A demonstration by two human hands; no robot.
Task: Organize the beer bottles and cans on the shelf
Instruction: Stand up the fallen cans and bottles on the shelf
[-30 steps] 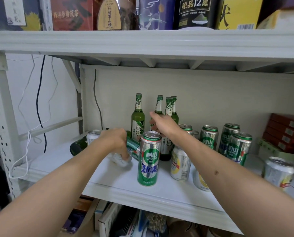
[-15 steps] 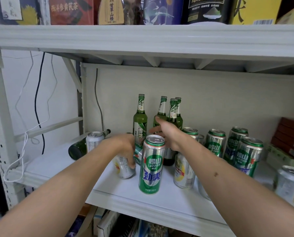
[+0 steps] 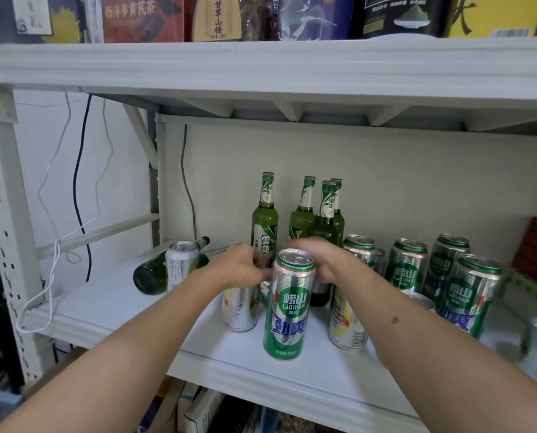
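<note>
The left hand [image 3: 242, 265] holds a silver can [image 3: 240, 307] by its upper part, fingers curled over the top; the can stands upright on the white shelf [image 3: 110, 307], just left of the tall green can [image 3: 287, 304] at the front edge. One second ago this silver can lay tilted under the same hand, so it has been raised to standing, which completes one item of the sorting. The right hand [image 3: 317, 260] has dropped from the bottle necks and now sits low behind the tall green can, against the dark green bottle [image 3: 325, 226]; the can hides its fingers, so it cannot be determined whether they are closed on that bottle. Three further green bottles [image 3: 265, 220] stand upright at the rear wall. One dark bottle [image 3: 154, 271] lies on its side at the left, with a small silver can [image 3: 181, 265] standing in front of it; in judgement this bottle is the remaining item to right. A group of green cans [image 3: 406, 265] stands to the right. Legible text: the tall green can reads "LAOSHAN", with Chinese characters above and "500ml" at its base; the right-hand cans carry the same "LAOSHAN" mark. The leftmost bottle label shows Chinese characters. Boxes on the upper shelf [image 3: 261, 64] bear Chinese print.
</note>
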